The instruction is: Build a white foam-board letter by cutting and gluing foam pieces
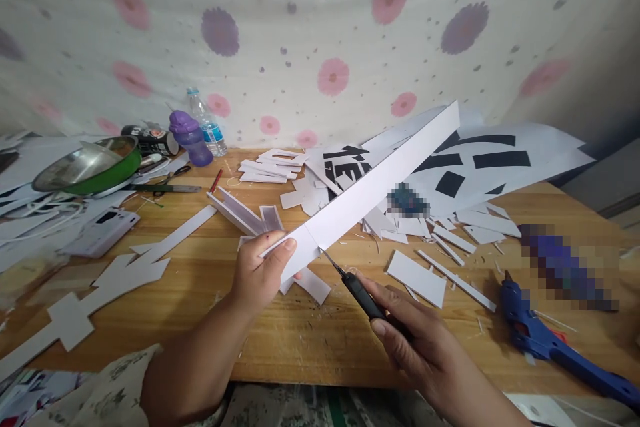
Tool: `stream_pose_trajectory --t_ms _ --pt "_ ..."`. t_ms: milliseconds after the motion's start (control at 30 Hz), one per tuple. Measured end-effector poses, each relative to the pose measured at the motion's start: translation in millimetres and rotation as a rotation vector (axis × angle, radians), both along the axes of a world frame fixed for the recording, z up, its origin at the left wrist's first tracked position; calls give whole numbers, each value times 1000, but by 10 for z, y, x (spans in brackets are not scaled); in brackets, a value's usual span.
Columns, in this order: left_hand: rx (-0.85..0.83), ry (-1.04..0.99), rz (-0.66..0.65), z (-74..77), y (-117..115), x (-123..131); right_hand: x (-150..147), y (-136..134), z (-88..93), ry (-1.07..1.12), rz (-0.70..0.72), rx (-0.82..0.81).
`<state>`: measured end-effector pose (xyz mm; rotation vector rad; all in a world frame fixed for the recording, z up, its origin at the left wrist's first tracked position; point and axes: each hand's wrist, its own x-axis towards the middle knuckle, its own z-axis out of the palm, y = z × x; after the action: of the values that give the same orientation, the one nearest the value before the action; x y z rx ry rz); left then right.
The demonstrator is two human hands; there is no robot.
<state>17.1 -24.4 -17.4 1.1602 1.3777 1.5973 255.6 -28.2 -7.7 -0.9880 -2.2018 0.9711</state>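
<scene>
My left hand (263, 270) is closed on the lower end of a long white foam board strip (375, 193), thumb on its face. The strip slants up to the right, raised over the table. A thin line crosses it just beyond my thumb. In my right hand (420, 333) is a black craft knife (363, 293), gripped by the handle. Its blade tip meets the strip's lower edge near that line. Beneath my left hand, a white channel-shaped piece (245, 210) and other white pieces lie on the table, partly hidden.
A blue glue gun (530, 327) lies at the right. White offcuts (417, 277) and printed sheets (490, 160) spread behind the strip. On the left are a joined white cutout (120, 277), a phone (100, 230), a green pan (95, 167), a purple cup (193, 140) and a water bottle (210, 123).
</scene>
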Motion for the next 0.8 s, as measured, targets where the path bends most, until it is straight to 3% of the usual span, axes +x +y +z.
stream_pose_trajectory --t_ms 200,300,400,500,633,733,800 --pt "48 -195 158 -7 52 -131 45 52 -115 -181 -76 -38" --pt "79 -251 215 27 67 -159 0 128 -123 -392 -154 19" --pt "54 -317 229 31 73 -163 -100 215 -109 -643 -198 81" --pt "30 -363 172 22 78 -160 -180 264 -128 -725 -208 131" --pt "20 -377 87 25 81 -128 -153 308 -187 -560 -203 276" --pt "5 -342 74 42 80 -84 -80 402 -119 -259 -322 634" --pt "-10 -338 41 54 80 -64 -58 500 25 -114 -383 911"
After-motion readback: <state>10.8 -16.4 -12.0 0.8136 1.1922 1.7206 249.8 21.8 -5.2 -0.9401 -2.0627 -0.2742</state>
